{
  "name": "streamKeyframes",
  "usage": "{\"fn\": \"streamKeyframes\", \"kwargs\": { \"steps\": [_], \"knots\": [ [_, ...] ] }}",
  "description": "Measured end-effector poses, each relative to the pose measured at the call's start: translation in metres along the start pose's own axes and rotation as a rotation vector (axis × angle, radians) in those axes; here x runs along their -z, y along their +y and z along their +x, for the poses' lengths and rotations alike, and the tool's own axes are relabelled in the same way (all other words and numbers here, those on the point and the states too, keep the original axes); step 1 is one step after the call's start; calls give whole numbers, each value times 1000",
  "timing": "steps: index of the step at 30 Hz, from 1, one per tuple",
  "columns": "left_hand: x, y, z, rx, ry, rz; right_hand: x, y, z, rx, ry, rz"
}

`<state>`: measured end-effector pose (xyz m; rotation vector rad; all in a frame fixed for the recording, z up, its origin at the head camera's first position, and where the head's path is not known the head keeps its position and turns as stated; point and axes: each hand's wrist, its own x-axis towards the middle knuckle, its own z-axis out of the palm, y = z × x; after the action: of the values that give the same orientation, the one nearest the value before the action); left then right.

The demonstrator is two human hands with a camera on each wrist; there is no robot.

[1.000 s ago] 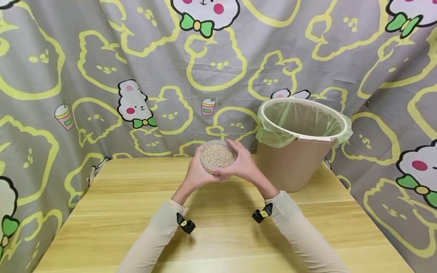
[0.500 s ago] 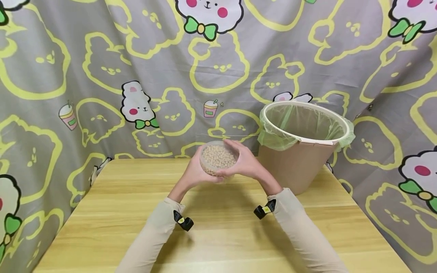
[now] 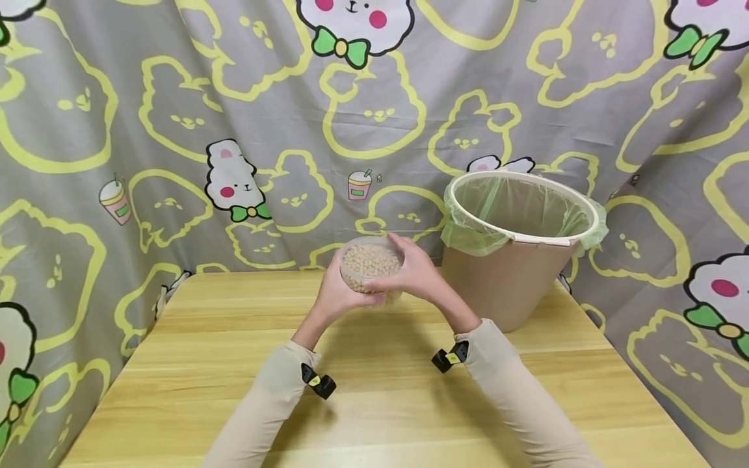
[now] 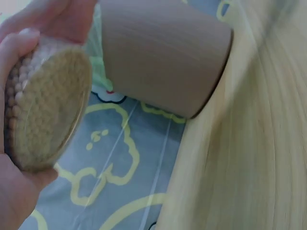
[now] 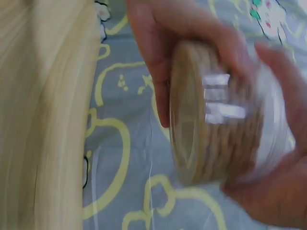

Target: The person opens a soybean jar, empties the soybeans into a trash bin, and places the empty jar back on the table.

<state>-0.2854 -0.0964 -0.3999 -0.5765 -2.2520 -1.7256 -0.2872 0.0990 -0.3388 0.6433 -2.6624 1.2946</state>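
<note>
Both hands hold a clear round plastic jar full of small round beige beans above the table. My left hand cups the jar's left side and reaches underneath. The right hand grips the right side, its thumb across the front near the rim. In the left wrist view the jar shows its flat base, with beans visible through it. The right wrist view, somewhat blurred, shows the jar side-on between the right hand and the left hand.
A tall beige bin with a pale green liner bag stands at the back right of the wooden table. Behind hangs a grey patterned curtain. Small black cameras are strapped at both wrists.
The jar has risen slightly and shifted a little left in the hands, and it now shows more of its front side. Both hands keep their hold; the bin stays in place.
</note>
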Motion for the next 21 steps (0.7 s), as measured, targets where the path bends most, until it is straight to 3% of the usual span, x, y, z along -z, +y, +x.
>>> {"fn": "streamKeyframes", "kwargs": {
  "steps": [5,10,14,21],
  "knots": [
    [-8,10,-2,8,98,115,-10,-15,-2,-113,122,-37],
    [-9,12,0,10,91,140,-9,-15,-2,-101,148,-20],
    [-5,10,1,-1,35,116,-4,-9,-2,-46,96,40],
    [4,4,3,-9,-102,2,16,3,2,108,-111,45]
  ]
}}
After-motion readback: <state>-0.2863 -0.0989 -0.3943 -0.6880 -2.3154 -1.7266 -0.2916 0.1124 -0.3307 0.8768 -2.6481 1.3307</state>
